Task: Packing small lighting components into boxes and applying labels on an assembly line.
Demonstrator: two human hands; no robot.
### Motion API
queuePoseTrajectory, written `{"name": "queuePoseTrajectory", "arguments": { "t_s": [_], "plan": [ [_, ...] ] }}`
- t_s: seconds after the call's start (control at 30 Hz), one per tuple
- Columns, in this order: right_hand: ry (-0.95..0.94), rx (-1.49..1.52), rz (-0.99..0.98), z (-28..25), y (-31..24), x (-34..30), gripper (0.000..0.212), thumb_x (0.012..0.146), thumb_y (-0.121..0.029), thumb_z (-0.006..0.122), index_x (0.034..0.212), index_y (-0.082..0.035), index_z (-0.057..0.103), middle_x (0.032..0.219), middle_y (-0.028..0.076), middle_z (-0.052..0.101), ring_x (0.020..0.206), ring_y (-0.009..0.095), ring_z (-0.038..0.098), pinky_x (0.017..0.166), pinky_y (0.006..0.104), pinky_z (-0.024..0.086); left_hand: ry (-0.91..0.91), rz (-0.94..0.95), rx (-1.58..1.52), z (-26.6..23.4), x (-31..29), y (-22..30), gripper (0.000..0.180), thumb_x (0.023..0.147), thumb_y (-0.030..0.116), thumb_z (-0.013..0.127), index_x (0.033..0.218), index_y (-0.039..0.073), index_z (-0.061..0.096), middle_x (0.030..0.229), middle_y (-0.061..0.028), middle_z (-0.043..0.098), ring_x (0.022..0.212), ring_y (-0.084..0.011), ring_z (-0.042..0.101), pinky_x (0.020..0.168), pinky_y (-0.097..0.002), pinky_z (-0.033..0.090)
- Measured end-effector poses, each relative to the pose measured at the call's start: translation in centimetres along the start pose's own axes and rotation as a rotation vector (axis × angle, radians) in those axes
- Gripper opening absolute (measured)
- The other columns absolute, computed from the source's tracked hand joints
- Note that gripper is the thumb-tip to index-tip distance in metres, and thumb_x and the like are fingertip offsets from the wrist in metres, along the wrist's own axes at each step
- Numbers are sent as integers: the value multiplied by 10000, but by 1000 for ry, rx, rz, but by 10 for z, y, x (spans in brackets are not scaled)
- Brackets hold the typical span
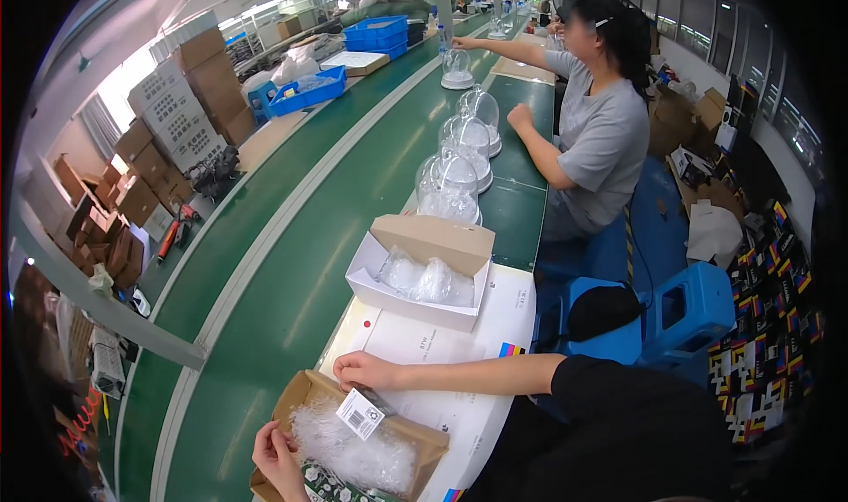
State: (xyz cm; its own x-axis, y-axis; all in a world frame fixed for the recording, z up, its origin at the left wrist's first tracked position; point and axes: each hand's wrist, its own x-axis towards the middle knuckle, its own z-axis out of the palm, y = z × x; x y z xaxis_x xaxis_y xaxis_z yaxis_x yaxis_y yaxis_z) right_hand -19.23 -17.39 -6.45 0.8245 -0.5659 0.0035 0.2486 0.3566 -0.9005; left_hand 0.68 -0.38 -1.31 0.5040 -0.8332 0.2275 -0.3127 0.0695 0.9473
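On the green conveyor (pixel 291 299), both hands' fingers pinch a brown box (pixel 305 394) of crinkled clear bags (pixel 353 449).

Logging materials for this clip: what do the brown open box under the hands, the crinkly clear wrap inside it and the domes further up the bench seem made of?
Brown open box: matt corrugated cardboard, judging by its raw tan flaps. Crinkly clear wrap: thin glossy plastic film, creased and see-through. Clear domes: glass or hard plastic; smooth, transparent, with highlights. The left hand and right hand rest at the box.
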Motion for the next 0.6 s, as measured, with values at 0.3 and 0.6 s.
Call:
{"name": "queuePoseTrajectory", "arguments": {
  "t_s": [0.3,0.6],
  "plan": [
    [-7,-9,6,-2,1,-2,143,899,-124,485,784,-47,519,657,18,559,592,74,502,549,222,409,40,-12,14,-2,-1,2,166,958,70,487,1051,-15,596,812,-9,558,589,-39,469,507,-183,396],
    [-17,-8,-8,3,3,1,155,899,-134,481,779,-45,521,657,19,561,584,73,495,541,223,402,43,31,36,-3,-4,8,137,915,38,584,1027,-13,646,786,-47,618,635,-99,514,563,-224,436]
  ]
}}
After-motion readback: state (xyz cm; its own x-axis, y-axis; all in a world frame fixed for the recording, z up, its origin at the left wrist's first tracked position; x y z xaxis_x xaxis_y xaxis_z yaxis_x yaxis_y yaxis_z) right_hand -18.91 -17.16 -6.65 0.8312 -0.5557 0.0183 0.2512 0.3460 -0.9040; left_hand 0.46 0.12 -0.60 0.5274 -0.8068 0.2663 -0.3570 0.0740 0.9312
